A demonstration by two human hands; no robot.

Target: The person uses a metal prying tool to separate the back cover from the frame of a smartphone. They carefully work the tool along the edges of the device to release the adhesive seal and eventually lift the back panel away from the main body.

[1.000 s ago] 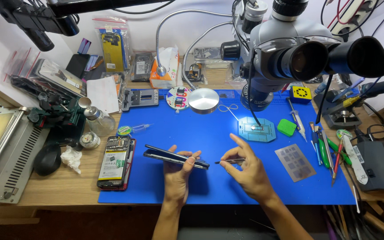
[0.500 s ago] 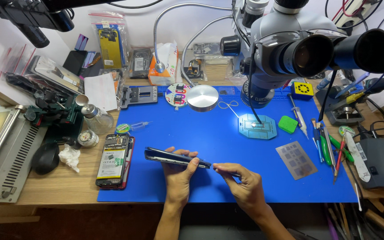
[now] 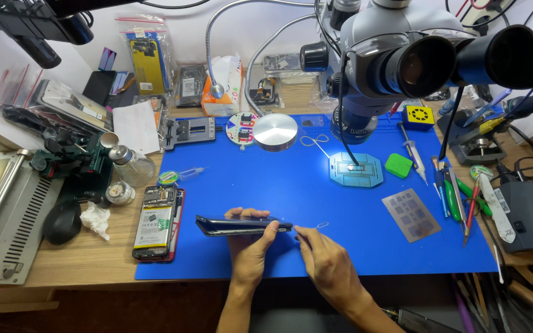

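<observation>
Phone held edge-on above the blue mat, a thin pin tool at its end

Left hand grips the dark phone from below, fingers curled shut around its body and thumb on the near edge, which seems to keep the side steady and facing the other hand; right hand pinches a small metal pin tool between closed fingertips, its tip right at the phone's right end, apparently aimed at a small hole there, though the contact is too small to tell; just left on the mat lies an opened phone with its battery showing, parked within reach; farther back sit a round metal disc and a teal work plate under the microscope, tweezers and tools lined along the right.
</observation>
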